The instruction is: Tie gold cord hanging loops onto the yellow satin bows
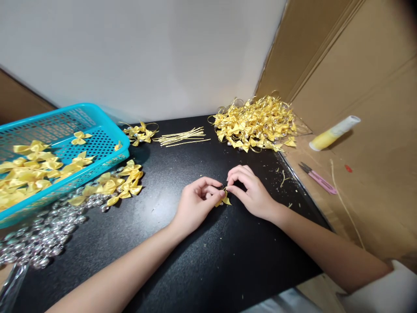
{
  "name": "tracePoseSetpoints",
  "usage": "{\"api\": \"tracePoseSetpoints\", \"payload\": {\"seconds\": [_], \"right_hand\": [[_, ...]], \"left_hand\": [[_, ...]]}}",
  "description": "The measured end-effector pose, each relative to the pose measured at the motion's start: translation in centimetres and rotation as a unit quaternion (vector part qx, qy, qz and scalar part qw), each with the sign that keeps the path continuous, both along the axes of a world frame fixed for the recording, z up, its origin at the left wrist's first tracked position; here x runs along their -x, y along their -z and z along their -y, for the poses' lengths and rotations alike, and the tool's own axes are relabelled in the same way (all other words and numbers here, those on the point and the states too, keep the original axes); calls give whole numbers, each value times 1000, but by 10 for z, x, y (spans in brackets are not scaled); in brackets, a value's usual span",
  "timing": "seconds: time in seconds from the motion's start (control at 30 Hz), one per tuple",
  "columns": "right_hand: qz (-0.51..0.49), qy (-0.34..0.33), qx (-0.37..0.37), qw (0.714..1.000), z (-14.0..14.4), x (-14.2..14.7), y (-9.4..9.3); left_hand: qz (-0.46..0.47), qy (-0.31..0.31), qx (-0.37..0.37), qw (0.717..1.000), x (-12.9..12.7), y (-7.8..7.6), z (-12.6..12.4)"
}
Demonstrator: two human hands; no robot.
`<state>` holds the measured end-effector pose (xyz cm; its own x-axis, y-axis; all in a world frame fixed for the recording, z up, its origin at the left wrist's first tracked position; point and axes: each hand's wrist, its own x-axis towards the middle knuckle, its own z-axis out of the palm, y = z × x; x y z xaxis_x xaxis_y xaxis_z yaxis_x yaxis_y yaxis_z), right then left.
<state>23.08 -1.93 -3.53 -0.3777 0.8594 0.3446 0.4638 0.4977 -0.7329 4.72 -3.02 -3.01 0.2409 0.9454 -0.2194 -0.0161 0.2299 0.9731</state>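
Over the middle of the black table point(156, 243), my left hand point(198, 198) pinches a small yellow ribbon bow point(226, 200) between thumb and fingers. My right hand point(249, 191) meets it from the right, its thumb and forefinger closed at the top of the bow on what looks like a thin gold cord. The fingers hide most of the bow and the cord's ends. Beyond my hands lies a bunch of cut gold cords point(182, 137). More yellow bows point(130, 178) rest on the table to the left.
A turquoise basket point(100, 115) of bows stands at left, with silver beads point(48, 234) spread before it. Finished-looking bows with cord loops form a heap point(257, 124) at the back right. Pink-handled snips point(321, 180) and a yellow-white tube point(335, 133) lie on cardboard at right.
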Motion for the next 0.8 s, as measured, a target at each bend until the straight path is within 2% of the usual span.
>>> {"api": "tracePoseSetpoints", "payload": {"seconds": [0.43,0.8], "right_hand": [[-17,-27,24,999,0,-1,-1],[-72,-100,110,986,-4,-5,-2]], "left_hand": [[-11,67,-23,997,0,-1,0],[21,131,-30,991,6,0,-2]]}}
